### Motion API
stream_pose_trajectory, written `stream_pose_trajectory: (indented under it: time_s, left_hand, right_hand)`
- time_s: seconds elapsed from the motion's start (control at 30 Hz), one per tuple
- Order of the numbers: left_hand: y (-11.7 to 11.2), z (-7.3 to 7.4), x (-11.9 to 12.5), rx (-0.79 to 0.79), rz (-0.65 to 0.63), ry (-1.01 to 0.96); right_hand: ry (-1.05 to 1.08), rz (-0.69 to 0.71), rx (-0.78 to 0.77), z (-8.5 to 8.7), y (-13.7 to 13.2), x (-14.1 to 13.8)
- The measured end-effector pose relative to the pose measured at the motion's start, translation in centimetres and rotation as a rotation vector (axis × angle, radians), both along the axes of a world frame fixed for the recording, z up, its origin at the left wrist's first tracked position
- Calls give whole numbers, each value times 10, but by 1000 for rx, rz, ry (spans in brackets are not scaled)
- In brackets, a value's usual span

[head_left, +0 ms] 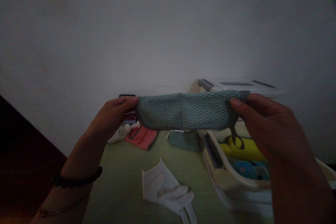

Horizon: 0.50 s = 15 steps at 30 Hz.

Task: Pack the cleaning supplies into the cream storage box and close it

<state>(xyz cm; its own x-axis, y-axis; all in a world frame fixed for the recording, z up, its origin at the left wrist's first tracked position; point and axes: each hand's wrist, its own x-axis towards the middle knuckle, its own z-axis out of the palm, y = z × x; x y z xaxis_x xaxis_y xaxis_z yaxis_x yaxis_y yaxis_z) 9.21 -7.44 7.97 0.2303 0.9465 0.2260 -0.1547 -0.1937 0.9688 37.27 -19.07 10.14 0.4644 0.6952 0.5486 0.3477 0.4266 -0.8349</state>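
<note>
Both my hands hold a teal knitted cloth (183,111) stretched out in the air in front of the wall. My left hand (112,115) pinches its left end with thumb and fingers closed. My right hand (265,119) pinches the right end, where a small hanging loop dangles below. The cloth looks folded lengthwise into a narrow band with a dark edge trim.
On the green table (123,185) lie a white glove (168,189), a pink cloth (141,137), another teal cloth (185,140) and a white object (122,132). An open white box (225,178) at the right holds yellow and blue items. A dark bracelet is on my left wrist.
</note>
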Motion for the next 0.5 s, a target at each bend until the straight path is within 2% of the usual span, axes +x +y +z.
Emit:
stream_pose_trajectory:
  time_s: [0.17, 0.33, 0.4, 0.5]
  left_hand:
    - [1, 2, 3, 34, -65, -178]
    - [-5, 12, 6, -127, -22, -312]
    - [-7, 14, 6, -138, 12, -323]
    - [-9, 15, 5, -129, 27, -304]
  right_hand:
    - [166, 142, 15, -1, 1, 0]
    - [163, 320, 37, 4, -4, -4]
    - [163, 286, 18, 6, -6, -7]
    - [73, 137, 70, 6, -7, -9]
